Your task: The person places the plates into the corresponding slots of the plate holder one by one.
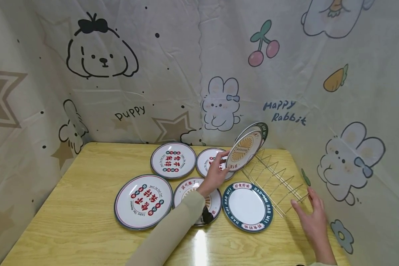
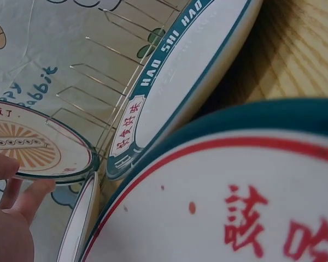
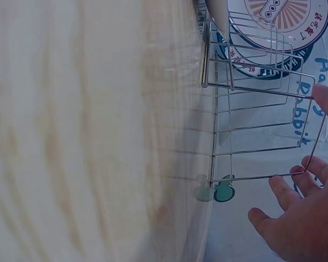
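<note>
My left hand (image 1: 215, 173) pinches the edge of a plate (image 1: 243, 152) with an orange sunburst, tilted up at the rack's far end. Right behind it, a teal-rimmed plate (image 1: 264, 131) stands upright. Both overlap the far slots of a wire plate rack (image 1: 276, 178); whether the pinched plate sits in a slot, I cannot tell. At the rack's near end, my right hand (image 1: 314, 214) holds the end wire, thumb on one side and fingertips (image 3: 284, 188) on the other. In the left wrist view, the left fingers (image 2: 35, 199) touch the sunburst plate's lower edge.
On the wooden table (image 1: 76, 221) lie a teal-rimmed plate (image 1: 247, 207) beside the rack, a sunburst plate (image 1: 186, 188) partly under my left forearm, and red-lettered plates (image 1: 143, 201), (image 1: 173, 160), (image 1: 206, 160). Printed curtains (image 1: 173, 92) stand close behind and at the right.
</note>
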The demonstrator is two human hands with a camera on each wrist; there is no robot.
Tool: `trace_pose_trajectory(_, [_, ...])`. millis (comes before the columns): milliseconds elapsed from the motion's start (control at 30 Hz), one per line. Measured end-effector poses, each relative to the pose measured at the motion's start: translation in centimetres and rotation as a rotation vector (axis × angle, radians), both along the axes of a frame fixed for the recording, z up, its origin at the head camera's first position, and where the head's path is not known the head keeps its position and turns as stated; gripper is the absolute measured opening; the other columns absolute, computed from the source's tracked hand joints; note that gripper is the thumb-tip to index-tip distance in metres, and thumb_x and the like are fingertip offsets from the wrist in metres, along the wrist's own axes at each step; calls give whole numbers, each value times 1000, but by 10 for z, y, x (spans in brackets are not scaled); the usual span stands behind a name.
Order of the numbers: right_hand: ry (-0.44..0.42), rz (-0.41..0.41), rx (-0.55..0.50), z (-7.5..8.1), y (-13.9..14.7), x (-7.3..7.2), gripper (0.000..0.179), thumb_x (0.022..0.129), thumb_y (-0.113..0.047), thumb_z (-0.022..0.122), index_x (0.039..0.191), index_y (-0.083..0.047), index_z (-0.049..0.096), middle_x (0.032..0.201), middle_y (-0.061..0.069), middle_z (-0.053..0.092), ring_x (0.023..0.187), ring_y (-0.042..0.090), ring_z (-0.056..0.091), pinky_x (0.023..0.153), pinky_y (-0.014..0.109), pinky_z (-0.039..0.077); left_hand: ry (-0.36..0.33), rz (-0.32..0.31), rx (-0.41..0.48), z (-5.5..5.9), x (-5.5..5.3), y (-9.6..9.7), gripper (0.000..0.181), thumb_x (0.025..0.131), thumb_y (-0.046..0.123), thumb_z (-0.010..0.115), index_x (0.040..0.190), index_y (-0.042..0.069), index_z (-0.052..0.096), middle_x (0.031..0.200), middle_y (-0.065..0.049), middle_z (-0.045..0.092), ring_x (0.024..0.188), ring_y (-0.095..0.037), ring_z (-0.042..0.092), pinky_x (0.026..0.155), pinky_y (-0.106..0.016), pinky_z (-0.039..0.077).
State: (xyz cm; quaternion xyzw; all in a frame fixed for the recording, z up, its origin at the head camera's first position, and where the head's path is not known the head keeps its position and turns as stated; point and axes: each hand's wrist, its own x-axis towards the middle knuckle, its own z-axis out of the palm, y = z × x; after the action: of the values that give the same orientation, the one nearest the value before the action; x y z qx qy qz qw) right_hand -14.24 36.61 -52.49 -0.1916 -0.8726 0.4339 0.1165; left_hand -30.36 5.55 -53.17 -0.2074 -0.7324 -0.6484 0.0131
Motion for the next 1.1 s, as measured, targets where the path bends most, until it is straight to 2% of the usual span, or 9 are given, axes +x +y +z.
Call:
trace_pose_trajectory(133, [7,3,3,-1,0,0,88,100,-42,67,167,-24,13,172,17,14,155,46,23,123,74,21,-6,-16,15,0,-5,-4,67,98,-6,63,152,29,44,152,-6,50,135,-34,56,110,-44,54])
trace_pose_trajectory(200, [9,7,3,-2,0,-1,88,100,-42,67,167,-24,13,173,16,13,155,46,23,123,74,20,-9,-19,6,0,-7,-6,67,98,-5,65,152,29,45,148,-8,52,134,-36,57,109,-42,56])
trace_pose_trajectory(367, [24,16,4,-3,2,-2,88,100,-41,67,167,-23,14,172,18,14,155,47,23,123,72,21,-24,22,-57,0,-13,-10,65,97,2,69,151,32,49,142,-4,58,129,-25,64,100,-27,59])
trace_pose_trajectory(467, [27,19,-1,-2,2,-3,88,100,-41,67,167,-22,14,172,19,13,155,47,23,124,72,20,-17,43,-80,1,-15,-11,64,96,4,71,151,29,51,139,-3,61,125,-21,66,98,-24,60])
trace_pose_trajectory(733, [17,11,2,-2,3,-2,87,101,-39,67,167,-20,14,173,17,11,155,46,22,124,70,21,43,89,-154,3,-19,-4,61,96,8,73,151,26,52,130,-3,63,113,-19,68,96,-27,60])
trace_pose_trajectory(1000, [30,16,8,-2,4,-1,87,100,-40,67,167,-20,15,172,18,13,155,47,23,124,70,22,47,91,-152,7,-21,8,59,97,5,70,151,23,53,134,-6,64,118,-21,66,103,-43,58])
trace_pose_trajectory(1100, [34,27,3,-3,4,-2,87,100,-42,67,167,-21,15,172,17,13,154,47,24,124,71,22,36,105,-163,7,-22,9,57,98,6,69,150,25,53,135,-4,63,119,-19,65,100,-38,60])
